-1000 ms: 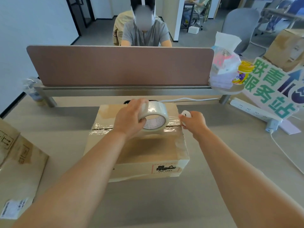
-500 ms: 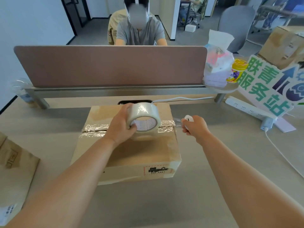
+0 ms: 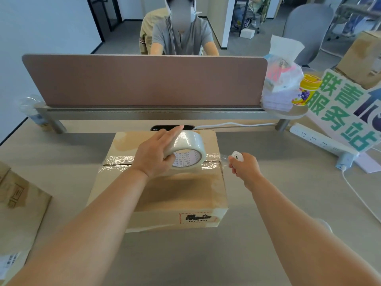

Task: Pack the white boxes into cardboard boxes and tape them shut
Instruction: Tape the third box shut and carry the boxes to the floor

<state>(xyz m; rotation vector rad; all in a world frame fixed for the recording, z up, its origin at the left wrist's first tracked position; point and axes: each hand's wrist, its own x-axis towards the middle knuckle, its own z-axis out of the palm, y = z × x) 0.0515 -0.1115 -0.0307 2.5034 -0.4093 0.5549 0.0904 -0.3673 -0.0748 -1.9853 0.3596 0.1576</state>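
While your left hand (image 3: 156, 155) grips the tape roll (image 3: 190, 148) on the top seam of the cardboard box (image 3: 165, 190) at centre frame, fingers curled round its rim, your right hand (image 3: 245, 168) is curled round a small white cutter (image 3: 237, 156) just off the box's right edge; no white boxes show. You seem to be finishing the seam strip; next, likely, cut the tape at that edge and press its end down.

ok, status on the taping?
Left hand grips clear tape roll over brown cardboard box. Right hand holds small white tool at tape strip off box's right edge. Top seam taped. Nothing blocking.
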